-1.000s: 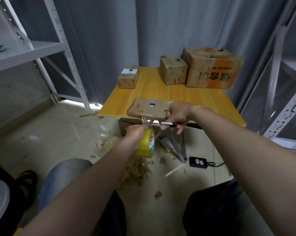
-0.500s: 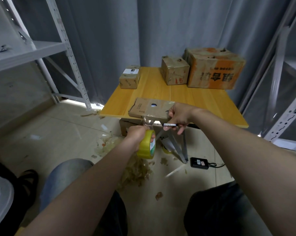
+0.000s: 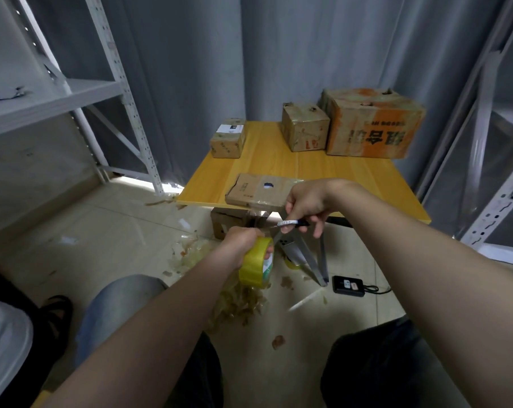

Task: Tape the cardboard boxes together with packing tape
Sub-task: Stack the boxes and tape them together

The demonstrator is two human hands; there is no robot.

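the left hand (image 3: 240, 242) is curled round a yellow tape roll (image 3: 255, 262); the right hand (image 3: 308, 203), just beside it, pinches a slim dark tool (image 3: 292, 222). a clear tape strip (image 3: 258, 215) runs from the roll up to the flat cardboard box (image 3: 258, 191), which lies at the near edge of the wooden table (image 3: 323, 175). three more boxes stand at its far side
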